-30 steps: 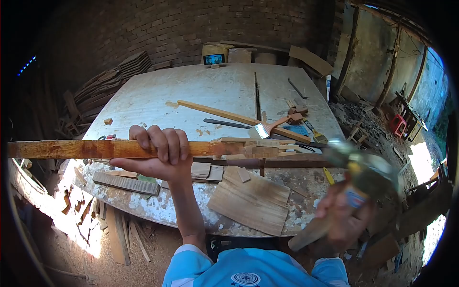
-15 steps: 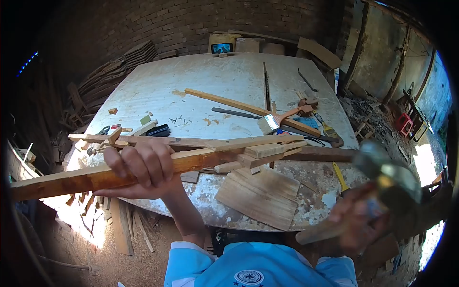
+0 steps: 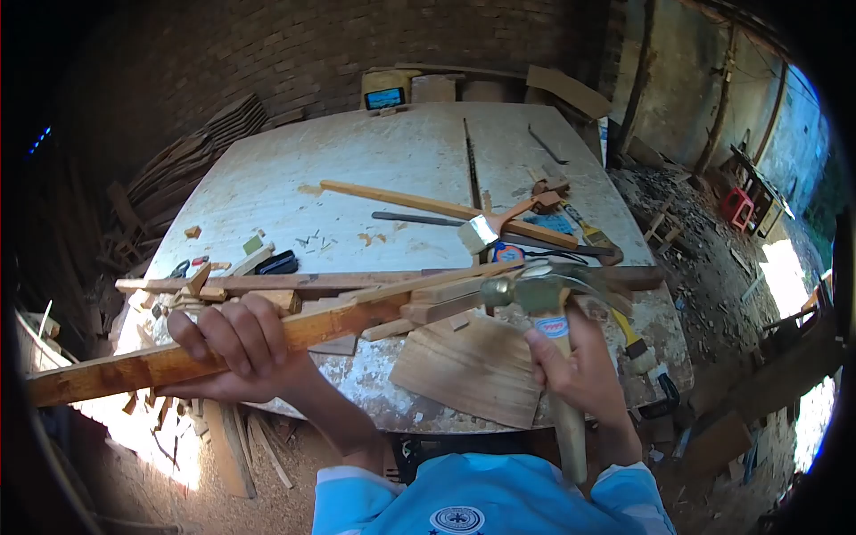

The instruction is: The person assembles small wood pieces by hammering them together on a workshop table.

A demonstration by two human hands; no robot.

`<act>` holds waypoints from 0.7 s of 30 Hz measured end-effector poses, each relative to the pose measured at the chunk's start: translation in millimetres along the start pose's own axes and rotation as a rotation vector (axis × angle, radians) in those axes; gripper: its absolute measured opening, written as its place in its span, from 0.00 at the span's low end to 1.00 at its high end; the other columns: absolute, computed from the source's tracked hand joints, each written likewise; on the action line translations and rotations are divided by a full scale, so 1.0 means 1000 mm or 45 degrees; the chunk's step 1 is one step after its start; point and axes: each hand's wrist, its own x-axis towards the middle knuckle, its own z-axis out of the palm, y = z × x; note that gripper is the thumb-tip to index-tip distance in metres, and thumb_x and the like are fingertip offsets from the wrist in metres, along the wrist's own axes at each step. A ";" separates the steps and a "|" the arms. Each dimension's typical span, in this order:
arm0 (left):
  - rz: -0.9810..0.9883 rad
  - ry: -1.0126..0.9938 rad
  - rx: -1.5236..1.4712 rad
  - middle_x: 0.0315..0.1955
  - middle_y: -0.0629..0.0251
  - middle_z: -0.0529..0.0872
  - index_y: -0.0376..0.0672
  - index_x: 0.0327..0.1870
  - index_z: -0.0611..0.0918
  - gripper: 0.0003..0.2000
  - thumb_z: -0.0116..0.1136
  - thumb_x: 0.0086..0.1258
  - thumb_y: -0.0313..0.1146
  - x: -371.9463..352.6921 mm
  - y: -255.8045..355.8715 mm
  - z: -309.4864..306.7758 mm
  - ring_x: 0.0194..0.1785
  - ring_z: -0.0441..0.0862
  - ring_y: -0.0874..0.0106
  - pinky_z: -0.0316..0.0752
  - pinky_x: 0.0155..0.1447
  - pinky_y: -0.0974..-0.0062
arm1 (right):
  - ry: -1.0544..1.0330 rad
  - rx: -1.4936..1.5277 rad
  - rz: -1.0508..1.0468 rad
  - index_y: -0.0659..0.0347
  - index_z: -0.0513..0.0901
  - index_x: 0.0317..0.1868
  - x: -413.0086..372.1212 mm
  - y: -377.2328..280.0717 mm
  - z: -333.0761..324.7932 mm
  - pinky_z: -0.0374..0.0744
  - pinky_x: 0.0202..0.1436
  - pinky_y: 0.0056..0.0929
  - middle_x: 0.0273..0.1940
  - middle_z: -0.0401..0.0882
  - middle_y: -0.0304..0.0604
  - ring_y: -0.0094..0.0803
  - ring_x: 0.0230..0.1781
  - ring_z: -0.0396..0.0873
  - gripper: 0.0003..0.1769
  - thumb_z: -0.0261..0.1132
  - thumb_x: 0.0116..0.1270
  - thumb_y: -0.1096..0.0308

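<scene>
My left hand (image 3: 239,346) is wrapped round a long wooden bar (image 3: 107,374), which slants from the lower left up over the table. In my right hand (image 3: 584,370) is a claw hammer (image 3: 569,437), gripped by its wooden handle. The hammer's head overlaps the right end of a short wood piece (image 3: 430,308) lying against the bar. Behind them a dark wooden beam (image 3: 321,282) runs along the worktable (image 3: 259,178). A flat board (image 3: 468,370) lies beneath the short piece, near the table's front edge.
On the table lie a wide paintbrush (image 3: 480,234), a tape measure (image 3: 508,253), a wooden strip (image 3: 392,197), a bent metal bar (image 3: 546,144) and a yellow-handled brush (image 3: 635,346). A phone (image 3: 384,99) stands at the back. Wood scraps (image 3: 234,446) litter the floor at left.
The hammer has swung from the right, where it was blurred, in to the end of the short wood piece. My left hand keeps hold of the bar; the view has shifted slightly.
</scene>
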 end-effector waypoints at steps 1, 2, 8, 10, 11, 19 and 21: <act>0.001 0.015 0.040 0.07 0.74 0.64 0.50 0.28 0.62 0.28 0.31 0.68 0.69 -0.002 -0.001 -0.002 0.05 0.57 0.84 0.59 0.06 0.87 | -0.112 0.121 0.088 0.65 0.75 0.48 0.009 -0.001 -0.004 0.73 0.22 0.25 0.24 0.75 0.42 0.24 0.20 0.74 0.13 0.61 0.65 0.68; 0.043 0.115 0.140 0.06 0.75 0.62 0.50 0.28 0.62 0.29 0.30 0.67 0.70 -0.007 -0.004 0.001 0.04 0.56 0.84 0.57 0.05 0.87 | 0.010 0.110 -0.032 0.65 0.74 0.48 0.012 -0.007 -0.011 0.73 0.21 0.23 0.23 0.75 0.41 0.24 0.19 0.74 0.12 0.59 0.67 0.68; 0.105 0.355 0.145 0.05 0.77 0.60 0.50 0.26 0.62 0.28 0.31 0.68 0.69 -0.004 -0.003 -0.006 0.02 0.54 0.85 0.54 0.03 0.88 | 0.688 0.700 -0.474 0.67 0.71 0.49 -0.024 -0.025 -0.023 0.74 0.18 0.21 0.23 0.75 0.41 0.23 0.17 0.74 0.13 0.55 0.71 0.65; 0.098 0.314 0.029 0.06 0.77 0.61 0.50 0.26 0.62 0.28 0.31 0.68 0.69 -0.001 -0.002 -0.006 0.03 0.55 0.86 0.55 0.04 0.88 | 0.431 0.573 -0.458 0.66 0.73 0.48 -0.017 -0.010 -0.021 0.74 0.20 0.22 0.24 0.75 0.40 0.22 0.18 0.74 0.13 0.57 0.70 0.65; 0.086 0.287 -0.066 0.06 0.77 0.61 0.50 0.26 0.62 0.28 0.31 0.68 0.69 0.001 -0.002 -0.004 0.03 0.55 0.86 0.55 0.04 0.89 | 0.194 0.240 -0.316 0.66 0.73 0.47 -0.002 -0.006 -0.018 0.74 0.21 0.22 0.23 0.74 0.39 0.21 0.19 0.73 0.12 0.58 0.70 0.66; 0.032 0.663 0.403 0.09 0.76 0.61 0.49 0.26 0.67 0.32 0.25 0.66 0.72 -0.003 0.001 -0.045 0.06 0.53 0.84 0.51 0.07 0.87 | -0.064 -0.323 -0.287 0.68 0.73 0.53 0.011 0.037 -0.034 0.78 0.38 0.35 0.37 0.81 0.50 0.43 0.34 0.81 0.20 0.61 0.62 0.69; 0.053 0.960 0.531 0.09 0.76 0.61 0.50 0.26 0.68 0.32 0.25 0.66 0.72 0.005 -0.001 -0.042 0.08 0.53 0.84 0.49 0.10 0.87 | 0.063 -0.614 -0.528 0.68 0.74 0.52 0.016 0.070 -0.033 0.79 0.36 0.35 0.37 0.82 0.50 0.44 0.33 0.81 0.20 0.62 0.59 0.70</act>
